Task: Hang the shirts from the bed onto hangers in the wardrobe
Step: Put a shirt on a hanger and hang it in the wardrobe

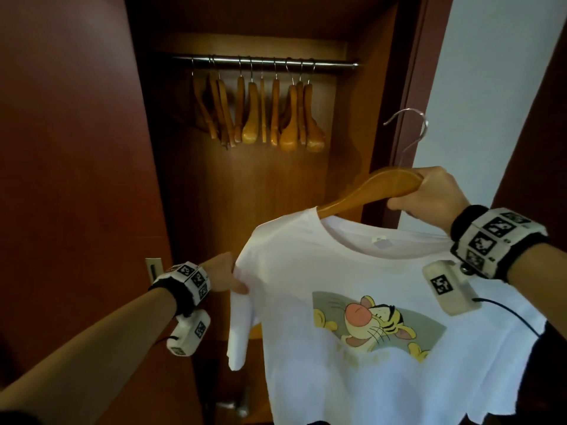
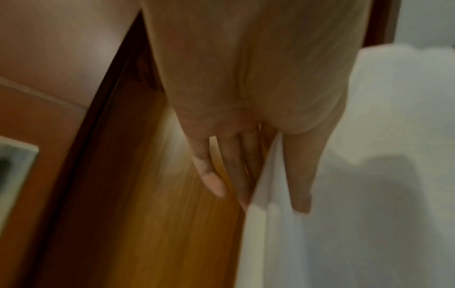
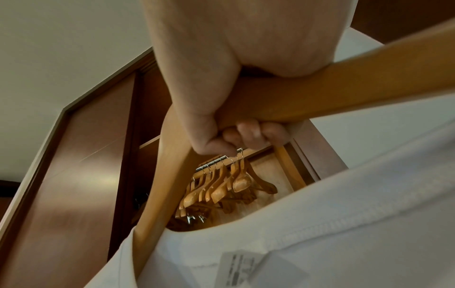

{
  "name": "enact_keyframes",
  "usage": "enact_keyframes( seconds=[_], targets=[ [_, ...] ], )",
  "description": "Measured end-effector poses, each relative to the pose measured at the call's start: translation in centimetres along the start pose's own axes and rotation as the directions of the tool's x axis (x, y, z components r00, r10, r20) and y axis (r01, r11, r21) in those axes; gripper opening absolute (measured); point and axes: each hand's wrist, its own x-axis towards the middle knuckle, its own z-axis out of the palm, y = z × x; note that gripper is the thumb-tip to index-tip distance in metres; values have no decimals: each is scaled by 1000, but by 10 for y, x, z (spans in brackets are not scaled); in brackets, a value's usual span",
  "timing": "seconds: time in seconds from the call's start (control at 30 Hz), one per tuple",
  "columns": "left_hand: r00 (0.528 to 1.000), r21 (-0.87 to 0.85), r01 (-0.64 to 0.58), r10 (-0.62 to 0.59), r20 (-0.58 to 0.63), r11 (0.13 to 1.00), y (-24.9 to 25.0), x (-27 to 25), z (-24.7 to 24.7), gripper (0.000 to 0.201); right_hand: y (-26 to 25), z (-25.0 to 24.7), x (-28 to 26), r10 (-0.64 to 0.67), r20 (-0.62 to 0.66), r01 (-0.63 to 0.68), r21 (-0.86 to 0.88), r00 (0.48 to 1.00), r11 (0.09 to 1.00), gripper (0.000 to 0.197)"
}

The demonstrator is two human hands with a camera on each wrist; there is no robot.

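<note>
Open wardrobe (image 1: 92,148) – red-brown doors, lighter wood inside, steel rail (image 1: 264,61) with empty wooden hangers (image 1: 260,111). Right hand (image 1: 429,194) wraps a smooth wooden hanger (image 1: 374,191) fed into the collar of a white cartoon-tiger shirt (image 1: 352,271) – neck label unreadable. Left hand (image 1: 227,274) pinches its sleeve.

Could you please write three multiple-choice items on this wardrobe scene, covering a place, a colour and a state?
1. Where is the hanger that carries the white shirt?
A. on the rail
B. in the right hand
C. on the floor

2. What colour is the nose of the shirt's cartoon tiger?
A. pink
B. blue
C. green

3. What is the left hand doing?
A. hanging empty
B. holding a sleeve
C. gripping the rail

Key: 1 B, the right hand has its grip on the wood, clear of the rail; 2 A, the nose is pink; 3 B, thumb and fingers pinch the sleeve.
</note>
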Motion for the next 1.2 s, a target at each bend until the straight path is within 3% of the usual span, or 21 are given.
enact_keyframes(
  seconds=[0.1, 0.23, 0.33, 0.47, 0.53, 0.63, 0.7, 0.77, 0.83, 0.9, 1.07, 1.2],
  targets=[
    [997, 159, 62, -67, 28, 985, -40, 26, 12, 76, 7, -6, 5, 34, -39, -33, 34, 999, 999, 22],
    [997, 131, 43, -50, 52, 990, -14, 13, 23, 50, 11, -8, 9, 60, -61, -56, 70, 996, 996, 20],
    [997, 104, 70, -67, -37, 992, -4, 11, 31, 62, 9, -9, 11, 48, -52, -43, 95, 997, 995, 19],
    [991, 251, 131, -123, -48, 959, -2, 5, 39, 53, 6, -11, 7, 31, -39, -27, 79, 999, 997, 21],
    [991, 237, 130, -123, -46, 963, 3, 2, 30, 71, 5, -11, 2, 30, -17, -29, 75, 999, 997, 22],
    [999, -74, -32, 31, -14, 997, 31, -4, -3, 139, 6, -9, -3, 26, 11, -27, 37, 1000, 999, 20],
    [994, -119, -81, 71, -81, 990, 65, -10, -23, 153, 5, -3, -6, 11, 13, -11, 1, 1000, 1000, 23],
    [956, -18, -170, 161, -243, 985, 104, -11, -32, 143, 4, 6, -8, 1, 20, -1, -14, 1000, 1000, 27],
    [856, 151, -285, 322, -404, 947, 146, -13, -28, 121, -1, 17, -11, -9, 44, 10, -13, 999, 1000, 27],
    [762, 250, -347, 427, -487, 904, 186, -16, -16, 96, -8, 27, -13, -29, 73, 31, -18, 997, 999, 20],
    [699, -16, -312, 218, -681, 950, 245, -21, 1, 54, -17, 39, -17, -32, 79, 31, 14, 996, 999, 23],
    [682, -41, -331, 209, -701, 943, 250, -20, -2, 37, -18, 30, -25, -72, 127, 68, 30, 989, 997, 26]
  ],
)
